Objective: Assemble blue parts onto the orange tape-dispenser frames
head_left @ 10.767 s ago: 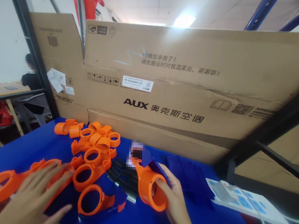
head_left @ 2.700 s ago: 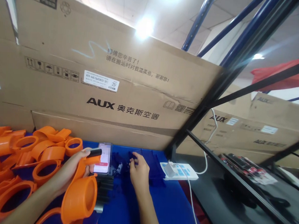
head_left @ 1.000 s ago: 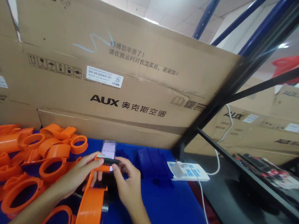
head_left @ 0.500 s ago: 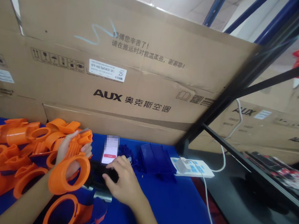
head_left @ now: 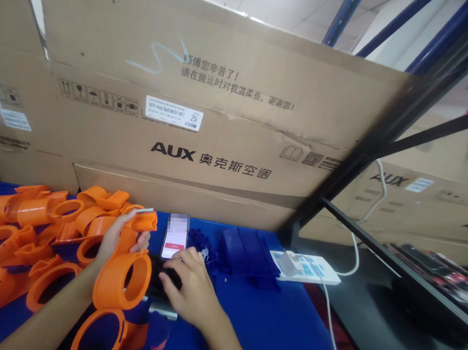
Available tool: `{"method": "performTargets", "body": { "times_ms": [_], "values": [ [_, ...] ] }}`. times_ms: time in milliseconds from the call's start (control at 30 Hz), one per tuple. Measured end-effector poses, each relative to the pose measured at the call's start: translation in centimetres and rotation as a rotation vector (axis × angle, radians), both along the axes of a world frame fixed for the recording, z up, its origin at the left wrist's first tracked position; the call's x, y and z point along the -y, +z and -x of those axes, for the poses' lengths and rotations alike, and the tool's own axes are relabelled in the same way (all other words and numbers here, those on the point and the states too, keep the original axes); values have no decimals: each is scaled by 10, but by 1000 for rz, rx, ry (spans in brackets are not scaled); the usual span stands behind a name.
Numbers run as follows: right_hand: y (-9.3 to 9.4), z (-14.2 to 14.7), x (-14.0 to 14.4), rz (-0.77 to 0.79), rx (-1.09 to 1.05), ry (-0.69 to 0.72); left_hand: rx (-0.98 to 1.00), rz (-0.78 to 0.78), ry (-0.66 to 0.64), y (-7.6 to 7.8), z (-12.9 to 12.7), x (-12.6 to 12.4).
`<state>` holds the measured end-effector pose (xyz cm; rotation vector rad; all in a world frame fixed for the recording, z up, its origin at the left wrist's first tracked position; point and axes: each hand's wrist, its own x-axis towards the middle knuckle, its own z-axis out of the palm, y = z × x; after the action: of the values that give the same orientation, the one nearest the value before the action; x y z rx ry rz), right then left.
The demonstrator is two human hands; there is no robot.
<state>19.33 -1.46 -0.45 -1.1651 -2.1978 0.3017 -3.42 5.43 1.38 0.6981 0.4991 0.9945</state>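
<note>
In the head view, my left hand [head_left: 113,236] is closed around the stem of an orange plastic piece [head_left: 143,283], whose wide ring hangs below toward me. A thin light-grey strip [head_left: 144,210] lies along its upper end. My right hand [head_left: 191,286] is over a black object [head_left: 160,281], with thumb and fingers apart and their tips at its surface; its kind is not clear. Just beyond lies a phone [head_left: 175,239] with a lit screen, part of it blurred. A second orange ring piece [head_left: 99,333] lies below the held one.
Many orange pieces [head_left: 33,210] are heaped at left. Dark blue pieces [head_left: 245,252] lie right of the phone, beside a white power strip [head_left: 305,268] with a cable. A large cardboard box [head_left: 221,126] stands behind the blue table surface [head_left: 276,320]. A black rack [head_left: 337,176] rises at right.
My left hand has moved right with the orange piece, whose ring has turned. The fingers of my right hand have drawn lower over the black object. The whole view has shifted slightly.
</note>
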Motion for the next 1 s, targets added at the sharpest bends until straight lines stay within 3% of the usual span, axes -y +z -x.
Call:
{"method": "performTargets", "body": {
  "times_ms": [233, 433, 500, 733, 1000],
  "values": [
    [11, -6, 0, -10, -441, -82, -379, -332, 104, 2, -18, 13],
    [13, -6, 0, 61, -661, 14, -522, -480, -233, 9, -28, 34],
    [15, -6, 0, 82, -697, 15, -565, -498, -255, 9, -29, 37],
    [25, -5, 4, 95, -736, -119, -658, -504, -139, 5, -32, 38],
    [32, -17, 4, 91, -800, -167, -623, -505, -25, 3, -24, 32]
  ]
}}
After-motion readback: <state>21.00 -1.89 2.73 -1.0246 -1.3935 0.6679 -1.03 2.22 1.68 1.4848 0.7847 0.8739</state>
